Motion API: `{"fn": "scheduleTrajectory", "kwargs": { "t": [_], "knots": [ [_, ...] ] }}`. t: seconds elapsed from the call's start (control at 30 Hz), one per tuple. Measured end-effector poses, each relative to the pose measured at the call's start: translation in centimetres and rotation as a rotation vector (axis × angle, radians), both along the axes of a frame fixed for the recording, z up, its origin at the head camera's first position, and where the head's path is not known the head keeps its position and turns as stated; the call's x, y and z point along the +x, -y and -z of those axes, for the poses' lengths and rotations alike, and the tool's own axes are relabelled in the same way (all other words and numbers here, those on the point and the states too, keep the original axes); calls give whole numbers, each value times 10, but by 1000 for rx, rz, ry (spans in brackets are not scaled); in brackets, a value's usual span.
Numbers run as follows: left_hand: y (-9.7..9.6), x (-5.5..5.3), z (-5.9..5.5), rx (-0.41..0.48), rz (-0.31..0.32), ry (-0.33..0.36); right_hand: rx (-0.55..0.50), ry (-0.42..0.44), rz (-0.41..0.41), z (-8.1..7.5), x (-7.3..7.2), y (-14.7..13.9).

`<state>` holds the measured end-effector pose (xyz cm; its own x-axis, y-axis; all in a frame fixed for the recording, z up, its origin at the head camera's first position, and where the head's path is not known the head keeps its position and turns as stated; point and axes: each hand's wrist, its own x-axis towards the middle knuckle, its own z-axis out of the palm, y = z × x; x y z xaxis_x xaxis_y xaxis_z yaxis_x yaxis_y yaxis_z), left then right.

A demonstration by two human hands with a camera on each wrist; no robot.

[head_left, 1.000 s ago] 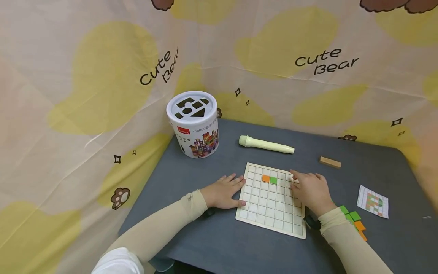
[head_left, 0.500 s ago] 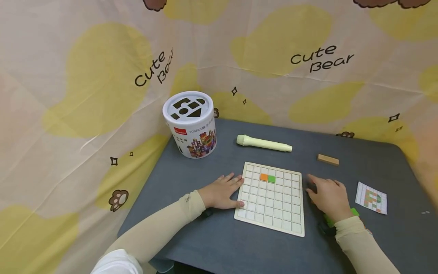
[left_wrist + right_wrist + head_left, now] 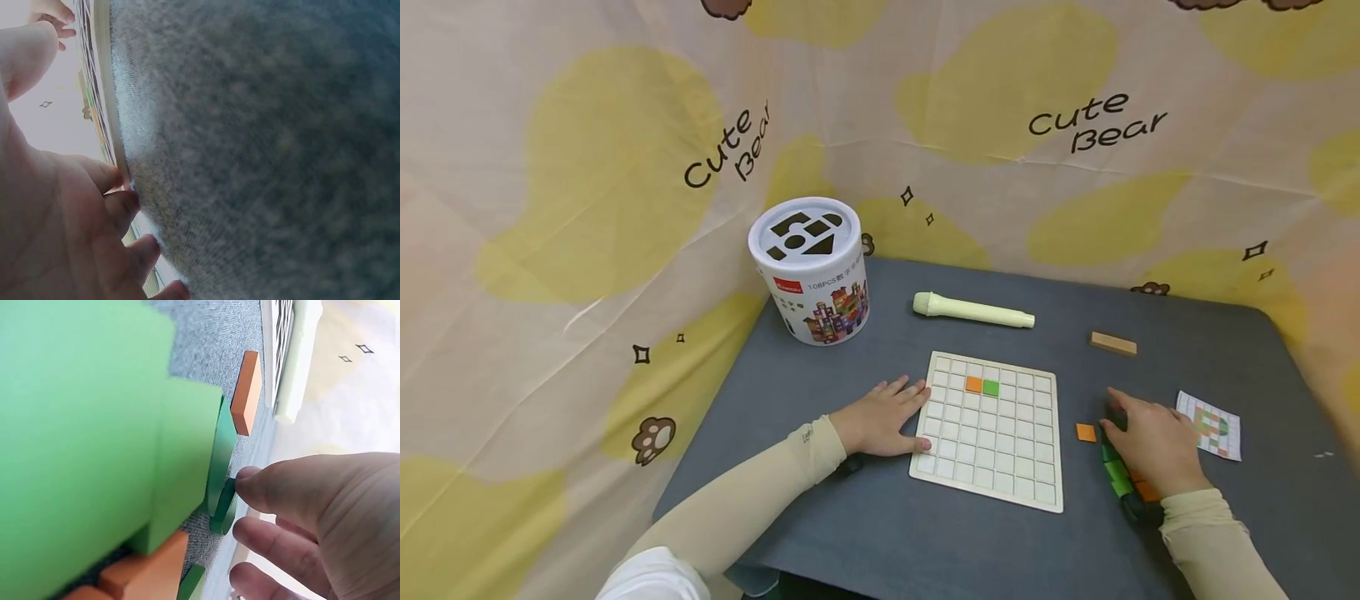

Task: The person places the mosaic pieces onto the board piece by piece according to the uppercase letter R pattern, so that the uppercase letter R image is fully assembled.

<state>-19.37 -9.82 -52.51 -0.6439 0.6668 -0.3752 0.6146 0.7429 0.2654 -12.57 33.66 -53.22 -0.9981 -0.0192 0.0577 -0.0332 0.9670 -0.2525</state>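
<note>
A square grid board [image 3: 987,446] lies on the table, with an orange tile [image 3: 973,384] and a green tile [image 3: 991,388] side by side near its far edge. My left hand [image 3: 883,419] rests at the board's left edge, fingers spread; in the left wrist view its fingertips [image 3: 145,249] meet the rim. Right of the board, my right hand [image 3: 1153,442] hovers over a cluster of green tiles [image 3: 1117,477] and orange tiles [image 3: 1145,490], partly hiding them. In the right wrist view its thumb tip is right at a dark green tile [image 3: 224,509], fingers loosely bent.
A loose orange tile [image 3: 1086,432] lies between board and right hand. A printed pattern card [image 3: 1217,429] is partly behind that hand. Farther back are a wooden block [image 3: 1113,343], a pale yellow toy microphone [image 3: 973,310] and a white tub [image 3: 812,283]. A patterned curtain [image 3: 962,108] borders the table.
My right hand has moved right, off the board's right side to the tile cluster. A loose orange tile has come into sight beside the board. The left hand stays at the board's edge.
</note>
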Motion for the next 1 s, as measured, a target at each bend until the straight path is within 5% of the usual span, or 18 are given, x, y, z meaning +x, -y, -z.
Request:
{"fn": "scheduleTrajectory", "kwargs": {
  "t": [0.53, 1.0],
  "knots": [
    [0, 0, 0, 0, -3, -5, 5, 4, 7, -6, 1, 2],
    [0, 1, 1, 17, -8, 1, 17, -45, -129, -19, -19, 33]
  ]
}}
